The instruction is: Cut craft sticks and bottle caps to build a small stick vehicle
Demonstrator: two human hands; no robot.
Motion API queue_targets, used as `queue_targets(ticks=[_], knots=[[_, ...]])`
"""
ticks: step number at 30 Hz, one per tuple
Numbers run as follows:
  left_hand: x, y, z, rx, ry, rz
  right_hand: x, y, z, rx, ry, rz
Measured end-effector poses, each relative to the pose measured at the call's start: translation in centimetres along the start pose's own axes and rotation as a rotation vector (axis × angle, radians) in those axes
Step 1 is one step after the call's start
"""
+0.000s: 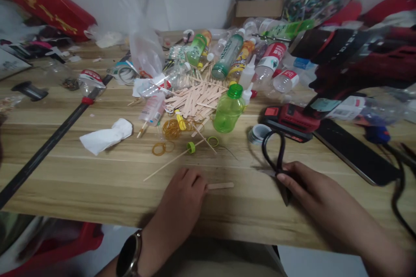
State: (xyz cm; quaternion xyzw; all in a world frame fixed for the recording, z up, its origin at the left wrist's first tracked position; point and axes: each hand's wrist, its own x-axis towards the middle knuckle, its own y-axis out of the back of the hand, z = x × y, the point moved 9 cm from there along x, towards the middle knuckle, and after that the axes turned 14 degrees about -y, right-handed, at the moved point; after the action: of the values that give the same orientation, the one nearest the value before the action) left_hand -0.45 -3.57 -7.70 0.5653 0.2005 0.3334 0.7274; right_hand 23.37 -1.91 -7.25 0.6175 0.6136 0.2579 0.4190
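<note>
My left hand (185, 197) is closed on one end of a flat wooden craft stick (221, 186), whose other end points right over the table. The fingertips are partly hidden under the hand. In my right hand (308, 186) is a pair of black-handled scissors (278, 166), gripped around the middle with a handle loop upward. Beyond my left hand, a green bottle cap (191, 147) sits on a thin wooden skewer (165, 165), beside a small green ring (212, 141). Farther back stands a cut-looking green plastic bottle (229, 114), upright.
A pile of craft sticks (201, 97), rubber bands (171, 130) and several plastic bottles fill the middle back. A red cordless drill (289, 121) stands at right near a black phone (355, 151). A crumpled tissue (107, 136) and a long dark bar (52, 145) lie left.
</note>
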Motion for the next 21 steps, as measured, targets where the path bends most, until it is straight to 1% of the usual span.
queue_targets(ticks=[3,5,8,11,16,21], knots=[[0.4,-0.4,0.1,-0.014,0.015,-0.022,-0.8,1.2,-1.2,0.055,0.054,-0.015],[1.0,-1.0,0.5,-0.032,0.021,-0.049,-1.4,1.2,-2.2,0.101,0.089,-0.066],[2.2,-1.8,1.5,-0.071,0.012,-0.079,-2.0,0.4,-3.4,0.125,0.102,-0.148],[2.7,-2.0,2.2,-0.113,0.002,-0.076,-2.0,-0.9,-3.9,0.09,0.111,-0.21],[1.9,-1.2,1.1,-0.055,0.064,-0.047,-1.4,-2.1,-3.5,-0.026,0.117,-0.217],[1.9,-1.3,1.2,-0.061,0.089,-0.137,-1.5,-2.6,-3.6,-0.095,0.133,-0.213]])
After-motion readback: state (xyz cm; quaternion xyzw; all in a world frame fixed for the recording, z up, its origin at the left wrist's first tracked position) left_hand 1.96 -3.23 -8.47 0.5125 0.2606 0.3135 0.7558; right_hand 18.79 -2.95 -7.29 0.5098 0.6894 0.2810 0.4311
